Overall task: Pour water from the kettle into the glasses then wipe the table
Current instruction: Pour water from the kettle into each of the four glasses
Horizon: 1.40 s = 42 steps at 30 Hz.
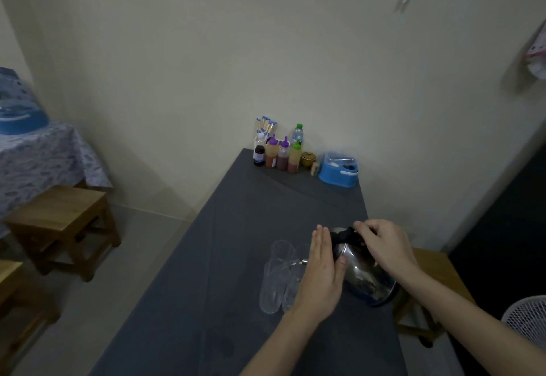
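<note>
The left hand (322, 282), in the lower centre of the frame, is pressing flat with straight fingers against the steel kettle (365, 276). The right hand (384, 247) is gripping its black handle and holding it tilted toward the glasses (277, 275) on the grey table (206, 272).

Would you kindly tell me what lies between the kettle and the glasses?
In the head view, the left hand lies there, fingers straight, resting against the side of the kettle that faces the glasses.

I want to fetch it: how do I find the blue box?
Go to the far end of the long dark grey table, by the wall. Right of the squeeze bottles sits the blue plastic box with a white handle, the only box there.
</note>
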Available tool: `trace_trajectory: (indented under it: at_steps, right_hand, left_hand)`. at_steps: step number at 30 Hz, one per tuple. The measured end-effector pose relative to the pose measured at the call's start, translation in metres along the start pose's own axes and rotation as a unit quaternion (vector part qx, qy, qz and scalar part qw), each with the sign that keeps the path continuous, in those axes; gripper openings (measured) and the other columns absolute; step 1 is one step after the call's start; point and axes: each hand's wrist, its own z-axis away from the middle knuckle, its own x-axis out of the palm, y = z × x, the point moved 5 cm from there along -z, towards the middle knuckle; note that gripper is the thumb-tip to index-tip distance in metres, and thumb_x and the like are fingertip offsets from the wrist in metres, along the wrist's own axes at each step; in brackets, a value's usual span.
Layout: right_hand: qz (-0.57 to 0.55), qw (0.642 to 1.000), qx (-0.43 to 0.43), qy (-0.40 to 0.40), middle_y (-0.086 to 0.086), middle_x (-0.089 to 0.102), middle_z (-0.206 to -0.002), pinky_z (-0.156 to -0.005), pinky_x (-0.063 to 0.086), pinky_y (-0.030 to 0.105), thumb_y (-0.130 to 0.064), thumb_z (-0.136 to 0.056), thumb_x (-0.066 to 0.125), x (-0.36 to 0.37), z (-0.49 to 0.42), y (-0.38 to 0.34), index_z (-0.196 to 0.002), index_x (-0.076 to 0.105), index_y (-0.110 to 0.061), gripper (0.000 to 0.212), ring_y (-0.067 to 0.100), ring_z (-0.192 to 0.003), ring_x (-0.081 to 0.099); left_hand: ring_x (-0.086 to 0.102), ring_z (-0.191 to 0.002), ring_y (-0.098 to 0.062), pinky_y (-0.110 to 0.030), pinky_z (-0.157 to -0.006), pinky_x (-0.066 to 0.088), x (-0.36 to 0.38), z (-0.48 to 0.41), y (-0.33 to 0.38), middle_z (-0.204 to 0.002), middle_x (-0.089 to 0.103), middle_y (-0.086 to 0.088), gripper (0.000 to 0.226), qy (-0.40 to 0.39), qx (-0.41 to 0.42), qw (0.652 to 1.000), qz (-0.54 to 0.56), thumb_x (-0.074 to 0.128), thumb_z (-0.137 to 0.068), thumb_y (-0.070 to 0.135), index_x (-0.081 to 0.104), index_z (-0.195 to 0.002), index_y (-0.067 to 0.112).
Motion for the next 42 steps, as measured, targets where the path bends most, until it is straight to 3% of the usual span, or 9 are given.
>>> trace_trajectory:
  at_steps: [4,9,16,20,28,33,38,42]
  right_hand:
    - [0.014,1.0,-0.004,-0.003,0.005,0.057,-0.049,-0.045,0.034,0.02,-0.031,-0.095,0.054,-0.002,-0.002,-0.002,-0.057,0.062,-0.005,0.046,0.016,-0.049,0.055]
    - [0.029,1.0,-0.011,0.001,0.006,0.06,-0.051,-0.051,0.04,0.029,-0.032,-0.095,0.054,-0.004,-0.003,-0.005,-0.059,0.065,-0.006,0.046,0.014,-0.051,0.057]
    - [0.033,0.999,-0.001,0.0,0.007,0.062,-0.053,-0.044,0.034,0.018,-0.033,-0.095,0.054,-0.01,-0.006,-0.008,-0.062,0.067,-0.005,0.045,0.013,-0.051,0.057]
    - [0.032,0.999,-0.01,0.005,0.01,0.062,-0.053,-0.048,0.038,0.013,-0.03,-0.095,0.055,-0.012,-0.007,-0.013,-0.06,0.066,-0.004,0.044,0.012,-0.047,0.054]
    - [0.034,0.999,-0.007,0.011,0.003,0.053,-0.045,-0.04,0.036,0.014,-0.029,-0.094,0.056,-0.01,-0.007,-0.013,-0.057,0.063,-0.004,0.046,0.009,-0.04,0.051]
    - [0.036,0.999,-0.014,0.006,0.003,0.055,-0.046,-0.044,0.037,0.013,-0.029,-0.095,0.055,-0.008,-0.009,-0.015,-0.058,0.065,-0.006,0.045,0.01,-0.044,0.052]
    - [0.039,0.999,-0.021,-0.002,0.003,0.061,-0.053,-0.049,0.038,0.024,-0.03,-0.095,0.055,-0.008,-0.013,-0.018,-0.061,0.068,-0.01,0.042,0.012,-0.051,0.057]
    - [0.045,0.999,-0.022,-0.004,0.003,0.063,-0.055,-0.05,0.036,0.025,-0.031,-0.095,0.055,-0.008,-0.014,-0.021,-0.063,0.07,-0.012,0.04,0.012,-0.053,0.057]
  left_hand:
    - [-0.018,-0.143,0.001,-0.01,-0.112,-0.008,0.001,-0.002,0.001,-0.159,-0.018,0.009,0.065,0.004,0.001,1.0,0.003,0.028,-0.103,0.037,-0.01,-0.151,0.018]
    - [-0.017,-0.143,0.0,-0.007,-0.109,-0.009,0.0,-0.003,0.003,-0.159,-0.017,0.009,0.065,0.009,0.005,1.0,0.002,0.029,-0.103,0.037,-0.011,-0.151,0.018]
    - [-0.018,-0.143,0.0,-0.011,-0.111,-0.009,0.0,-0.005,0.006,-0.158,-0.018,0.009,0.063,0.013,0.018,1.0,0.006,0.028,-0.104,0.031,-0.011,-0.151,0.019]
    - [-0.018,-0.143,0.001,-0.008,-0.11,-0.01,-0.001,-0.006,0.007,-0.157,-0.019,0.011,0.062,0.017,0.019,1.0,0.012,0.028,-0.104,0.031,-0.011,-0.151,0.019]
    - [-0.018,-0.143,0.0,-0.011,-0.112,-0.008,0.0,-0.007,0.003,-0.158,-0.018,0.01,0.063,0.019,0.016,1.0,0.008,0.028,-0.104,0.033,-0.011,-0.151,0.019]
    - [-0.018,-0.144,-0.001,-0.015,-0.114,-0.007,-0.002,-0.008,0.002,-0.158,-0.019,0.01,0.064,0.018,0.016,1.0,0.014,0.028,-0.103,0.032,-0.012,-0.151,0.019]
    - [-0.017,-0.144,-0.002,-0.017,-0.115,-0.005,-0.003,-0.01,0.004,-0.159,-0.018,0.009,0.064,0.022,0.016,0.999,0.019,0.029,-0.103,0.031,-0.013,-0.15,0.019]
    - [-0.017,-0.144,-0.002,-0.016,-0.115,-0.005,-0.005,-0.011,0.004,-0.159,-0.017,0.009,0.064,0.027,0.016,0.999,0.024,0.03,-0.103,0.031,-0.011,-0.151,0.018]
